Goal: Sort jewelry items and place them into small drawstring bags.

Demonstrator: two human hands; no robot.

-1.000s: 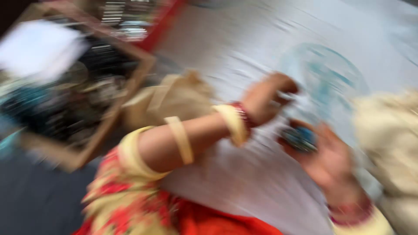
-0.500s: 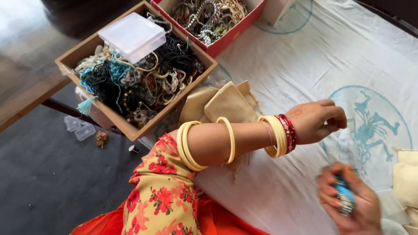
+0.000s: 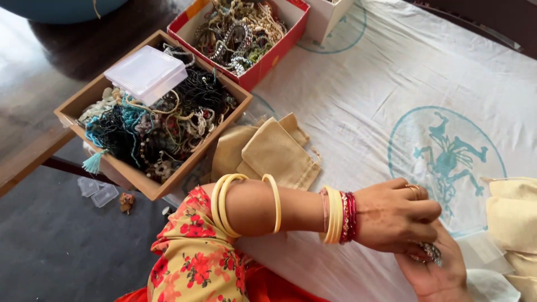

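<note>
My left hand (image 3: 391, 215) reaches across from the left, its forearm ringed with cream bangles (image 3: 246, 204) and red ones (image 3: 348, 217). Its fingers curl down onto a small silver jewellery piece (image 3: 430, 253). That piece lies in the upturned palm of my right hand (image 3: 439, 277), at the bottom right edge. Both hands hover over a white cloth (image 3: 358, 112) printed with a teal round emblem (image 3: 447, 154). Most of the piece is hidden under my left fingers.
A brown cardboard box (image 3: 168, 187) of tangled bead necklaces holds a clear plastic case (image 3: 146, 72). Behind it stands a red box (image 3: 274, 53) of metal jewellery. Beige cloth pouches (image 3: 274, 154) lie beside the boxes, more pouches (image 3: 512, 218) at right. Small clear cases (image 3: 98, 191) lie on the dark floor.
The blurred view has steadied. My left hand has dropped toward me onto my right palm, closing over the piece that my right hand held alone before.
</note>
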